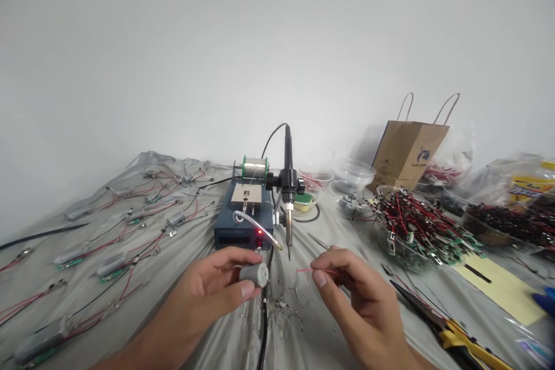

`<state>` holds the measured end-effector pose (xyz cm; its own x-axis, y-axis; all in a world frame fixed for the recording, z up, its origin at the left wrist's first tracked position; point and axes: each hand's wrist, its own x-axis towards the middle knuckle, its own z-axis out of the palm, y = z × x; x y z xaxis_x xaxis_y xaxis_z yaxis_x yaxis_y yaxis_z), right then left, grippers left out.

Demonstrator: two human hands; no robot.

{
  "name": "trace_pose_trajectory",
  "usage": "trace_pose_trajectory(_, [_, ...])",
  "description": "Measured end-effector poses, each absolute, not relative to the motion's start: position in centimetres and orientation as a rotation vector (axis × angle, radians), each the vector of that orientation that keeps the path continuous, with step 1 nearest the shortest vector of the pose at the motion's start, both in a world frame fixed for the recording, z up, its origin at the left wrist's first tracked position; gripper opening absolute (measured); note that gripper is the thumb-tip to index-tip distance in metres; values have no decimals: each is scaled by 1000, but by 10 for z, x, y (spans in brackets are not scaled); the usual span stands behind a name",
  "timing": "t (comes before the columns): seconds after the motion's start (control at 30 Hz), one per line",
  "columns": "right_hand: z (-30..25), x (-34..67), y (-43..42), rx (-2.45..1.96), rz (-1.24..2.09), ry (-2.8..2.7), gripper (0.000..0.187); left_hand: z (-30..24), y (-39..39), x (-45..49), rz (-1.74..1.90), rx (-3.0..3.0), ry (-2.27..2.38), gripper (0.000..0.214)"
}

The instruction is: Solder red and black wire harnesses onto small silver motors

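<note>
My left hand (208,292) is closed round a small grey motor (252,274), its round end turned to the right. Between the thumb and finger of my right hand (362,303) is a thin red wire (303,270), its free end pointing left toward the motor. A pointed metal tip (318,241) sticks out behind my right fingers; whether that hand holds it, I cannot tell. Above and between both hands, a soldering iron (288,185) hangs tip down in a clamp. A solder feed tube (264,232) ends near the iron's tip.
Behind stands a blue soldering station (222,217) with a solder spool (255,167). Wired grey motors (47,335) lie across the left. At right are a heap of wired green boards (425,225), yellow-handled scissors (451,335) and a paper bag (405,150). Solder bits (281,306) litter the cloth.
</note>
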<state>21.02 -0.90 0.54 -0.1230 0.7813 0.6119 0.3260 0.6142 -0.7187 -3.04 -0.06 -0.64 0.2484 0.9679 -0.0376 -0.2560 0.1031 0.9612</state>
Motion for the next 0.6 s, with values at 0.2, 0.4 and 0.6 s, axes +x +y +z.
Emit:
trace_pose_trajectory(0.2, [2, 212, -5, -958, 610, -1608, 12, -10, -3, -30, 1095, 1065, 942, 31])
trace_pose_trajectory(0.4, [4, 212, -2, -955, 687, -1534, 12, -9, -5, -28, 1118, 1099, 980, 31])
trace_pose_trajectory(0.6, [5, 211, -1, -965, 710, -1510, 14, -4, -7, -23, 1130, 1154, 946, 28])
